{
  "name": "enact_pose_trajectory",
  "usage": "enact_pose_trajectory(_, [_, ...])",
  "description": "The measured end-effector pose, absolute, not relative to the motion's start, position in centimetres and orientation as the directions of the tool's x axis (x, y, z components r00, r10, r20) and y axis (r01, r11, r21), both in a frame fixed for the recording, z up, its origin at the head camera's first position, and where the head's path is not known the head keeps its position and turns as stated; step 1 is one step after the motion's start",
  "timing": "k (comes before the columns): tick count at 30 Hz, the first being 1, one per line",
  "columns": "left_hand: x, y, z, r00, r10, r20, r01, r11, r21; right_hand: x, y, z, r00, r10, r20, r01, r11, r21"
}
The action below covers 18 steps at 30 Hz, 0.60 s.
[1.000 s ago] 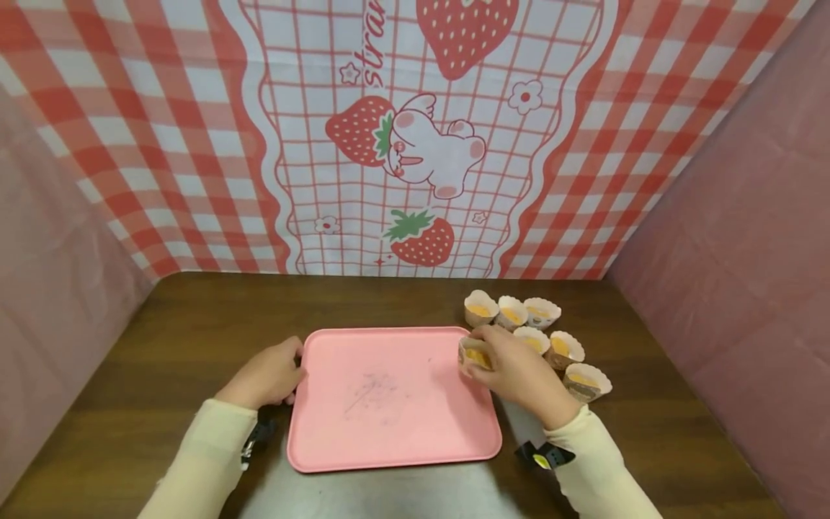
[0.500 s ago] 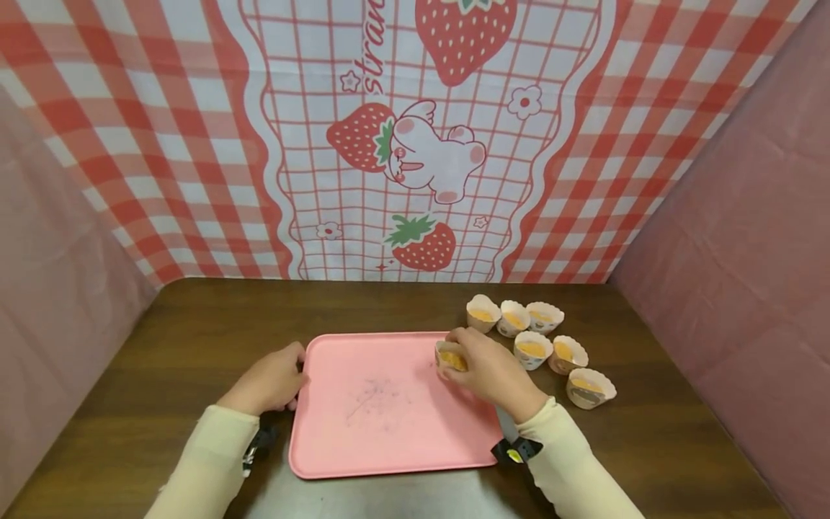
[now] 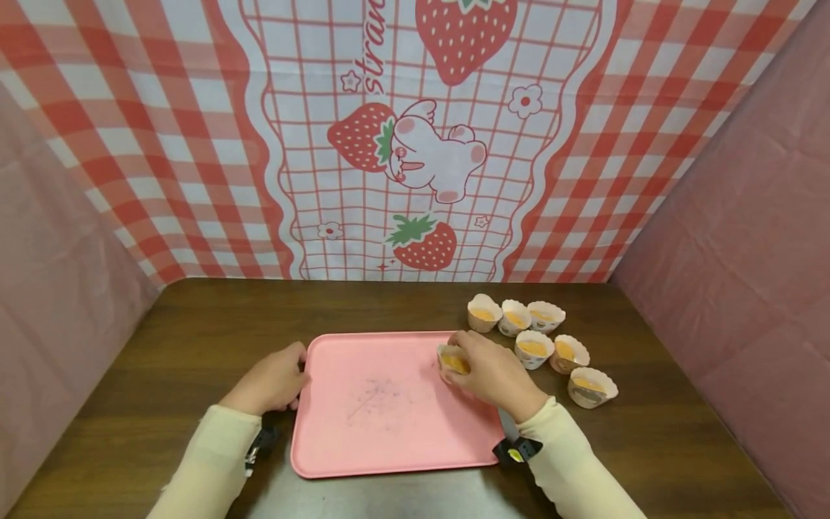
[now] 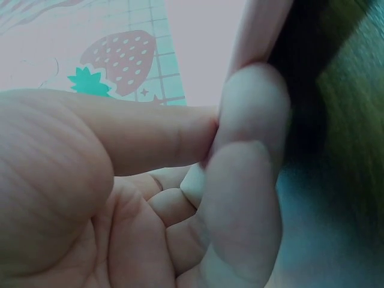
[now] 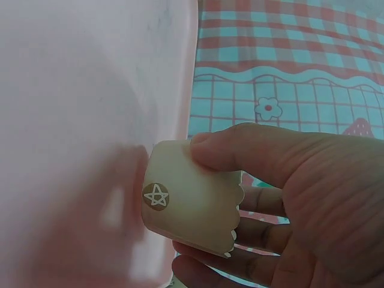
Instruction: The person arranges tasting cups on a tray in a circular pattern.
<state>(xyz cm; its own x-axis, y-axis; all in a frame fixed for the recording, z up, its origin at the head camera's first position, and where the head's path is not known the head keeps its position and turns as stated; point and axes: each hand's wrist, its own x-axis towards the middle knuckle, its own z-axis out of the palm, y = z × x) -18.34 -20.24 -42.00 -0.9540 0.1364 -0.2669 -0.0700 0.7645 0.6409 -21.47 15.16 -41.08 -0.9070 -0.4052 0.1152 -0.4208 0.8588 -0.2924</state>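
A pink tray [image 3: 389,440] lies in the middle of the table. At its left edge my left hand [image 3: 269,378] pinches the rim between thumb and curled fingers, seen closely in the left wrist view. Over the tray's far right part, my right hand [image 3: 496,371] holds a paper baking cup [image 3: 453,363] with yellow filling. The right wrist view shows the cup's tan side [image 5: 192,180] with a star mark, thumb on one side and fingers on the other. Its base is at the tray surface; whether it touches, I cannot tell.
Several more filled baking cups stand right of the tray, such as a near one [image 3: 591,389] and a far one [image 3: 483,314]. A checked strawberry cloth [image 3: 424,144] hangs behind the brown table [image 3: 214,310]. Pink curtains [image 3: 733,238] close both sides.
My right hand has moved left with the baking cup, from the tray's right edge further over the tray, then stayed nearly still. My left hand keeps its grip on the rim.
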Motion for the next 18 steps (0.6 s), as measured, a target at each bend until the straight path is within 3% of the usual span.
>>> enact_pose_trajectory(18, [-18.58, -20.31, -42.35, -0.957, 0.139, -0.257, -0.055, 0.777, 0.627, -21.57, 15.39, -41.31, -0.908, -0.406, 0.105, -0.418, 0.863, -0.285])
